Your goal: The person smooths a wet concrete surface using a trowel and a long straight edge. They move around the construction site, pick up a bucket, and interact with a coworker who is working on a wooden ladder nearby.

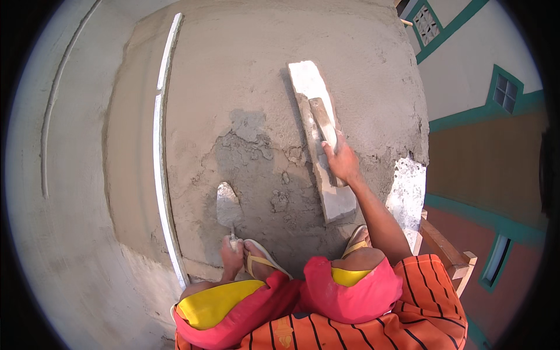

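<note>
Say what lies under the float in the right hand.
Grey mortar shows around the edges of the float; the patch directly beneath is covered by it, so I cannot see its surface.

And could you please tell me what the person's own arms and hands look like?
The left hand and right hand are ungloved. The right forearm is bare, without sleeve, watch or bracelet showing; much of the left arm is hidden. The orange garment has black stripes.

Trowel handle (pixel 234 241) mostly hidden in left hand (pixel 231 255); left forearm (pixel 229 273) lost behind left shorts leg (pixel 245 312). Most fingers of right hand (pixel 343 160) hidden at float handle (pixel 321 115). Right sandal (pixel 354 248), mortar bed's (pixel 245 35) near edge: heel blocked by right knee (pixel 357 259). Striped shirt (pixel 367 333) cut off at bottom.
</note>
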Action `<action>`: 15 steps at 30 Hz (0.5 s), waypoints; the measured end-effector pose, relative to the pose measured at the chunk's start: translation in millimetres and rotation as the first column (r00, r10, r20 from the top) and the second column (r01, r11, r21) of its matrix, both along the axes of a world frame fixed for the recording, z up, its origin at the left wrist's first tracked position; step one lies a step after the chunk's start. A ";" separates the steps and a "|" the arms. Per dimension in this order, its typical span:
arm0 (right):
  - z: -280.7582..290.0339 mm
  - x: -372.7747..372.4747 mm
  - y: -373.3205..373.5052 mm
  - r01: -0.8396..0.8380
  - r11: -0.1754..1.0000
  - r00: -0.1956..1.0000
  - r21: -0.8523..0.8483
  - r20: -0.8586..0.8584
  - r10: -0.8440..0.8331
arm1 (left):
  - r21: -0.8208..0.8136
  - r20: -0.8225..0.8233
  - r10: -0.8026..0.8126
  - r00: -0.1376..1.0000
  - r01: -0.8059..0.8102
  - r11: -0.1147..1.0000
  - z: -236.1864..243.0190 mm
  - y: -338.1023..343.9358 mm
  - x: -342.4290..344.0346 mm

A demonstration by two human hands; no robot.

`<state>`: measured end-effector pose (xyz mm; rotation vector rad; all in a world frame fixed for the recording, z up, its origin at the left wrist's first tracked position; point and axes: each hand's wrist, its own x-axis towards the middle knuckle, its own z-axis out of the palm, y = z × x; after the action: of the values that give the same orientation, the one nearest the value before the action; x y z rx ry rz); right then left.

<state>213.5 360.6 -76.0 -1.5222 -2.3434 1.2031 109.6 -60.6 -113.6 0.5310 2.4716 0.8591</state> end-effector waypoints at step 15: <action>-56.9 -164.0 85.4 -0.228 0.973 0.973 -0.049 0.015 0.228 | -0.085 0.058 0.062 0.996 -0.056 0.995 0.1 4.6 3.3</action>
<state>49.5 445.9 -132.9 -1.3108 -2.5784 1.3040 112.9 -56.1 -113.5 0.3991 2.4665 0.7790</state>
